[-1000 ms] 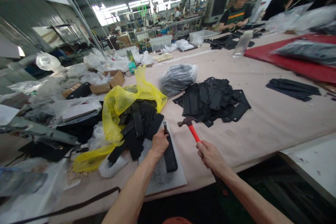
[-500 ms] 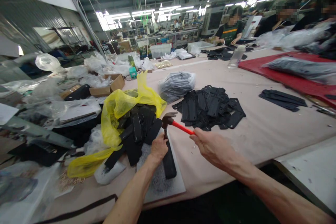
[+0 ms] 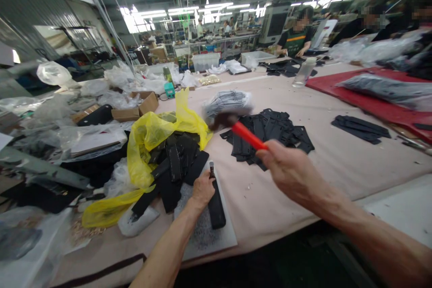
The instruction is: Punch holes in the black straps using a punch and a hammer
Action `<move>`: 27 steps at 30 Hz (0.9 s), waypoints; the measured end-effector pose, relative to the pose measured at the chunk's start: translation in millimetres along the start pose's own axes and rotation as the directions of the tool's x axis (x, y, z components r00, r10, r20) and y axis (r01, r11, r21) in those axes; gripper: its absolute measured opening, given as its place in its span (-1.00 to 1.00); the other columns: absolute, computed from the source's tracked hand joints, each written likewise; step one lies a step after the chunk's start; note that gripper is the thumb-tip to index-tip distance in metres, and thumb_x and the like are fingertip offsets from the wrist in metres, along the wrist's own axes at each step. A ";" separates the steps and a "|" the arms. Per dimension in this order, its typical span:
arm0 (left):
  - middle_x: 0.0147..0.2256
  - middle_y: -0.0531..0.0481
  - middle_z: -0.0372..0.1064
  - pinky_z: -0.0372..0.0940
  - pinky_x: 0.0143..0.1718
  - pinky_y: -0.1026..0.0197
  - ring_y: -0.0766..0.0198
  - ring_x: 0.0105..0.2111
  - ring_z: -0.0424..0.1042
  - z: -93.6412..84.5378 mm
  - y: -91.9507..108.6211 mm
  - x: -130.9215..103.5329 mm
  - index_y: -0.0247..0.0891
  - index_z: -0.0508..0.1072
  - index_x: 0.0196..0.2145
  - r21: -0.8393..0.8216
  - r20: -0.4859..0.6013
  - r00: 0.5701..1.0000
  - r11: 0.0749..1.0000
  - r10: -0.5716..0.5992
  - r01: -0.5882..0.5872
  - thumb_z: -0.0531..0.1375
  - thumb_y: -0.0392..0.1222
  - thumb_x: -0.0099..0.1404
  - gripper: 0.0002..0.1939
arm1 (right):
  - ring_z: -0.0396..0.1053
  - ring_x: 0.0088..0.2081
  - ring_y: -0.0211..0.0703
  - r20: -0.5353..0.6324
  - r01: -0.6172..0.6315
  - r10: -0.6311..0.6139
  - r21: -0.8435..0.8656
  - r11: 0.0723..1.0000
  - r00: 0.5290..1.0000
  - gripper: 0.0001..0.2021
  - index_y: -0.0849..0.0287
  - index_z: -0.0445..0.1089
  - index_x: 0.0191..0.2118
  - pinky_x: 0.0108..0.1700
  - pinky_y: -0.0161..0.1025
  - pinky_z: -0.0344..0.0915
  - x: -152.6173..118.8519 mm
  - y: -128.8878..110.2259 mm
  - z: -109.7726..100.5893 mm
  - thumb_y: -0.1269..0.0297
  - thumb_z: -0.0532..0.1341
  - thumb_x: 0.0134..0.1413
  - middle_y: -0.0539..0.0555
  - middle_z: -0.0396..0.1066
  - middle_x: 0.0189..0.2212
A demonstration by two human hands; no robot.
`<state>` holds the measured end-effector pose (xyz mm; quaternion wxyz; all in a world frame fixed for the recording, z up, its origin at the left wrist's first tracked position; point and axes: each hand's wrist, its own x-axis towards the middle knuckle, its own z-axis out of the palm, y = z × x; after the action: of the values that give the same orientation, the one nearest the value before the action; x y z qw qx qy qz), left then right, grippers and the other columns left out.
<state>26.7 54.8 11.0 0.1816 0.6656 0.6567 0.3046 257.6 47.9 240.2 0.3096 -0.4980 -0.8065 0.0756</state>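
Observation:
My right hand [image 3: 286,164] grips the red handle of a claw hammer [image 3: 249,135], whose dark head is blurred and raised above the table. Closed round an upright metal punch [image 3: 211,168], my left hand [image 3: 203,188] rests over a black strip [image 3: 217,207]. The punch's top end sticks up above the fingers; its lower end is hidden. Under the strip lies a pale board [image 3: 226,238] with a speckled, worn surface. Left of it, black pieces [image 3: 182,157] spill out of a yellow plastic bag [image 3: 138,144].
Beyond the hammer sit a heap of black pieces [image 3: 270,130] and a plastic-wrapped bundle [image 3: 227,101]. A few black strips [image 3: 361,128] lie at right, near a red board [image 3: 378,94]. Clear bags and a cardboard box [image 3: 145,104] crowd the left. A co-worker [image 3: 295,38] sits across the table.
The hammer has risen from the punch's top, up and to the right, with my right hand. My left hand and the black strip stay in nearly the same place.

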 end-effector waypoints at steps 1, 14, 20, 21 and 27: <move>-0.17 -0.16 0.50 0.33 -0.04 0.13 0.09 -0.10 0.48 -0.1 -0.1 -0.2 -0.25 0.42 -0.14 -0.001 -0.002 1.000 1.000 0.001 -0.001 0.10 -0.41 0.26 -0.77 | 0.10 -0.64 -0.32 -0.207 -0.007 0.027 0.097 0.995 0.978 -0.72 0.14 0.23 -0.35 -0.58 -0.33 -0.06 8.6 -8.2 -8.0 0.10 -0.01 0.34 -0.09 0.15 -0.61; -0.14 -0.14 0.50 0.33 -0.02 0.14 0.11 -0.08 0.48 1.0 -2.6 -0.6 -0.22 0.42 -0.07 0.023 0.015 1.000 0.999 -0.028 0.027 0.11 -0.39 0.28 -0.72 | 0.20 -0.55 -0.22 0.438 -0.293 0.329 -0.150 0.944 0.837 -0.73 0.16 0.26 -0.35 -0.46 -0.26 -0.06 -88.8 88.1 83.4 0.18 -0.04 0.32 0.00 0.29 -0.58; -0.15 -0.16 0.51 0.33 -0.01 0.14 0.10 -0.06 0.48 -0.8 0.7 -0.4 -0.24 0.43 -0.09 0.013 0.007 1.000 0.999 -0.031 0.031 0.11 -0.41 0.28 -0.73 | 0.35 -0.40 -0.13 0.442 -0.518 0.509 -0.111 0.848 0.738 -0.64 0.25 0.37 -0.17 -0.32 -0.23 0.18 -118.6 118.9 149.8 0.22 -0.13 0.33 0.12 0.42 -0.44; -0.15 -0.16 0.51 0.33 -0.01 0.14 0.10 -0.06 0.48 -1.1 0.6 -0.3 -0.25 0.43 -0.10 0.017 0.005 1.000 0.999 -0.027 0.027 0.11 -0.41 0.28 -0.74 | 0.38 -0.32 -0.08 0.383 -0.457 0.474 -0.141 0.878 0.793 -0.65 0.28 0.35 -0.04 -0.25 -0.19 0.21 -120.5 114.3 156.6 0.24 -0.09 0.32 0.19 0.45 -0.32; -0.16 -0.13 0.51 0.34 -0.04 0.15 0.11 -0.10 0.49 0.3 -3.9 -1.7 -0.24 0.44 -0.13 -0.002 -0.024 1.000 1.000 0.015 -0.015 0.10 -0.38 0.28 -0.77 | 0.04 0.26 0.19 0.297 0.012 0.009 -0.069 0.998 0.955 -0.42 0.16 0.12 0.28 0.21 0.13 0.04 -116.4 43.1 175.8 0.16 0.16 0.17 0.25 0.08 0.29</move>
<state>23.9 53.4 8.0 0.1722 0.6665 0.6536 0.3147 225.6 2.9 32.2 0.1673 -0.4909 -0.8463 0.1214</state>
